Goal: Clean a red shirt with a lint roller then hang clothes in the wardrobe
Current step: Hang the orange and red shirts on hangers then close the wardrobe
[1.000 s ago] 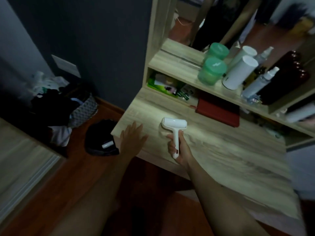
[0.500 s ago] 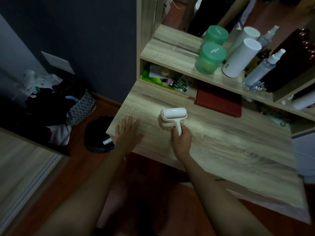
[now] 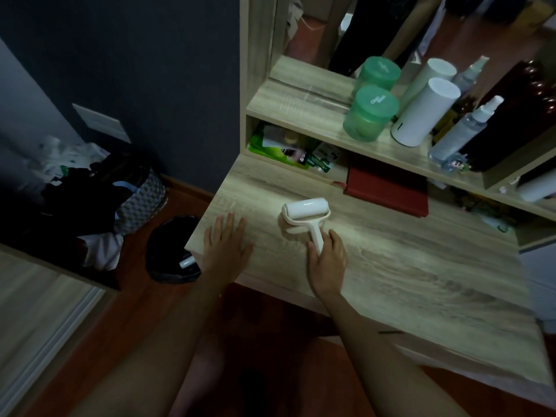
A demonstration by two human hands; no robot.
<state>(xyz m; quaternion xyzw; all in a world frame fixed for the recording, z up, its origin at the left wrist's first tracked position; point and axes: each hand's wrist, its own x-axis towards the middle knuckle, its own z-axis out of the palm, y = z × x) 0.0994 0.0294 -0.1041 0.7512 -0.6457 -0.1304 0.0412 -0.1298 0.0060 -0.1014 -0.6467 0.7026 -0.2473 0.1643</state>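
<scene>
Whereas a second ago I held it tilted up in my fist, the desk (image 3: 406, 266) now carries the lint roller (image 3: 305, 216) lying flat on the wood. My left hand (image 3: 227, 248) rests open, palm down, fingers spread, at the near left corner. My right hand (image 3: 326, 260) curls round the end of the handle. The roller is white: a short drum in a cream fork on a straight handle. The drum lies just beyond my right fingertips, apart from my left hand.
</scene>
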